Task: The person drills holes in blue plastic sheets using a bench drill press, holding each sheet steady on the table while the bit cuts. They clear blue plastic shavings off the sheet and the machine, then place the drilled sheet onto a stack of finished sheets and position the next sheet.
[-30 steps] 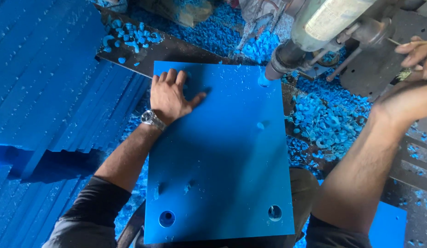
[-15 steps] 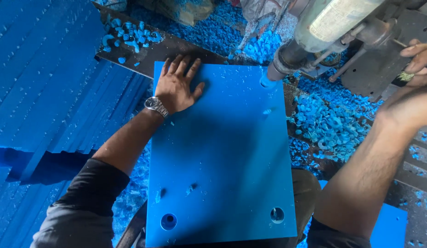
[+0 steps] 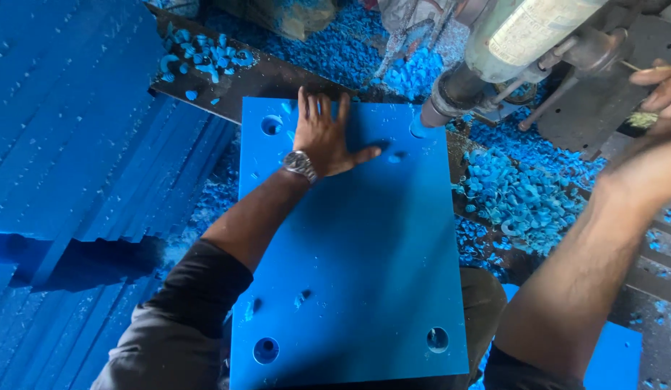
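Observation:
A large blue plastic plate (image 3: 364, 260) with round holes near its corners lies under a drill head (image 3: 451, 94). My left hand (image 3: 324, 137), with a wristwatch, presses flat on the plate's far part, fingers spread. The drill's tip meets the plate at its far right corner. My right hand (image 3: 660, 90) is raised at the right edge and grips a thin lever of the machine. My right forearm (image 3: 588, 267) crosses the lower right.
Blue plastic shavings (image 3: 523, 202) lie heaped to the right of the plate and behind the drill. A stack of blue plates (image 3: 75, 144) fills the left side. A dark metal table edge (image 3: 227, 79) carries more shavings.
The plate has slid toward me and to the left under the drill, with my left hand still flat on it. A far-left hole now shows. My right hand stays on the lever.

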